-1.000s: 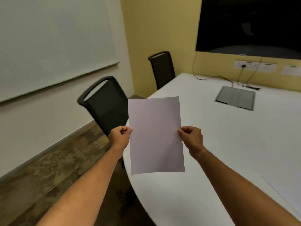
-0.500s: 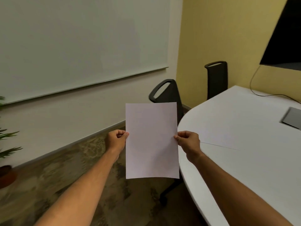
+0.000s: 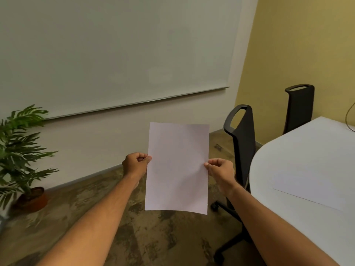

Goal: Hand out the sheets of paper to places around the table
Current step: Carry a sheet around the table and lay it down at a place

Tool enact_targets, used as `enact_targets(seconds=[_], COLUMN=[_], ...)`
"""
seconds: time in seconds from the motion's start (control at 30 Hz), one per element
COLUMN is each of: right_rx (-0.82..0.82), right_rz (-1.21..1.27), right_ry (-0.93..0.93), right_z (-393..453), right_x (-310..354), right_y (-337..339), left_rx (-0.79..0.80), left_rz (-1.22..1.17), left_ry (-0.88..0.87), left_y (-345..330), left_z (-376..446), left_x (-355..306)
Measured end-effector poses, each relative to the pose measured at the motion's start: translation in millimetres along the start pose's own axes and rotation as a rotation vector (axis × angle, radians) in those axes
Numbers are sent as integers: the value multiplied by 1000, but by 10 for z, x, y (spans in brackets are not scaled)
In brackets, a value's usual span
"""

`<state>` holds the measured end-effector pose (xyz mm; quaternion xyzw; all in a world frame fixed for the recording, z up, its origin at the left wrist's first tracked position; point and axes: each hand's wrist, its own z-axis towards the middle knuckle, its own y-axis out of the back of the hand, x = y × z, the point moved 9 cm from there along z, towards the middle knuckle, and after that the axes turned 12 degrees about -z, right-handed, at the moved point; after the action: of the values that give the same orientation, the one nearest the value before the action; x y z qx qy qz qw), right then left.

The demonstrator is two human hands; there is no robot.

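Note:
A blank white sheet of paper [image 3: 177, 167] is held upright in front of me, over the floor and left of the table. My left hand [image 3: 136, 163] pinches its left edge and my right hand [image 3: 221, 169] pinches its right edge. The white table [image 3: 311, 150] curves in at the right. Another sheet of paper [image 3: 307, 187] lies flat on the table near its rounded edge.
Two black chairs stand by the table: the near chair [image 3: 243, 143] just right of my right hand, the far chair [image 3: 299, 106] by the yellow wall. A potted plant [image 3: 21, 150] stands at the left under a large whiteboard [image 3: 115, 54]. Patterned floor lies below.
My view has swung left, away from the table. The held sheet now hangs over the floor instead of the table edge. Both hands keep the same grip. The plant has come into view.

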<state>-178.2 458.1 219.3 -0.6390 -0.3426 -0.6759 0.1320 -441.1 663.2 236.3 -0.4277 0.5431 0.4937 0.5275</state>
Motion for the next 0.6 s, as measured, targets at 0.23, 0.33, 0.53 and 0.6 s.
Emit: enact_targets(seconds=[0.23,0.33,0.53,0.6], right_rx=[-27,-35,-98,-124], right_rz=[26,39,78,72], right_ry=[12,-2,-43,-41], right_z=[1002,1571,2524,2801], right_x=[144,195,361,409], right_y=[-535,-735,-925,-930], left_rx=[21,38,71,95], left_rz=[12,12,12,0], left_ry=[-12,-4,6,9], left_y=[-240,-491,-1025,-1230], left_z=[1123,1680,2656,2939], left_x=[4,-12,-102,-126])
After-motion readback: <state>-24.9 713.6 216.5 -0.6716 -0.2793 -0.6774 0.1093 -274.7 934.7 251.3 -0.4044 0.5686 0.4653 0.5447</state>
